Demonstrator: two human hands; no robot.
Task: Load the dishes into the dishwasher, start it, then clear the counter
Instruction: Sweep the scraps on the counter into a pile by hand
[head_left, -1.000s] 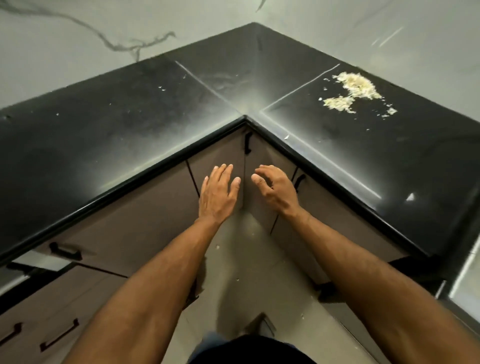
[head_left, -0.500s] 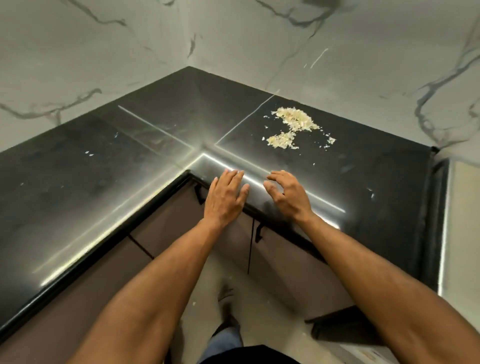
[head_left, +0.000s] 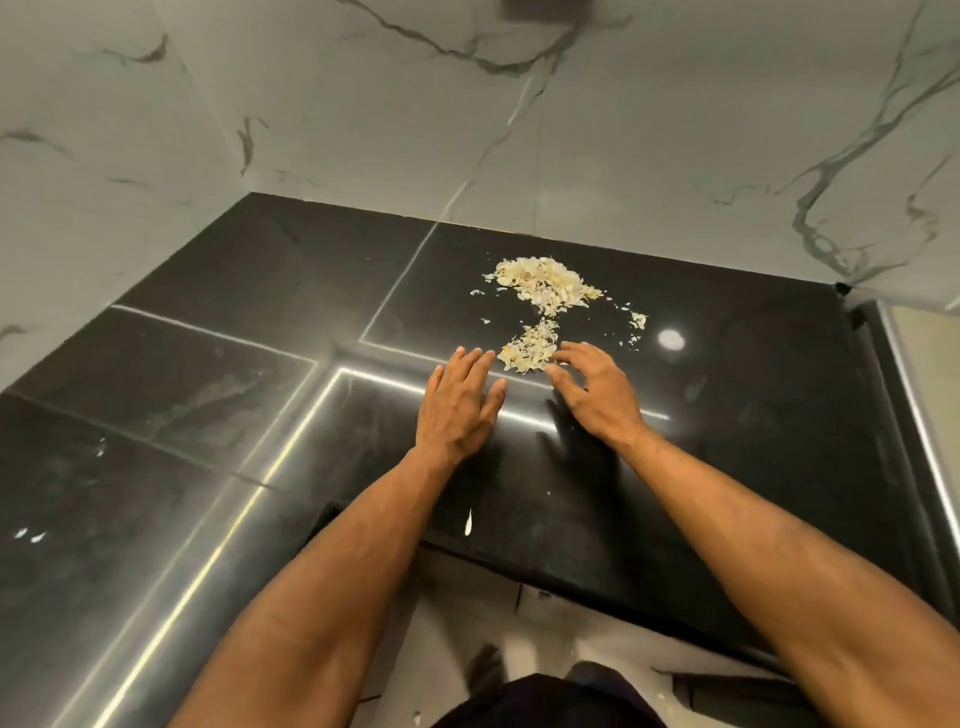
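We are looking at a marble wall (head_left: 597, 130) with grey veins, which is meeting a second wall at a corner on the left. A dark fitting (head_left: 545, 8) is showing at the very top edge of that wall, cut off so that we cannot tell what it is. Below, we are seeing a pale floor (head_left: 452, 613) and a strip of cabinet front (head_left: 535, 597), while a metal-edged vertical panel (head_left: 914, 415) is running down the right side.

both forearms (head_left: 322, 597) cut off below, countertop (head_left: 156, 467) cropped left
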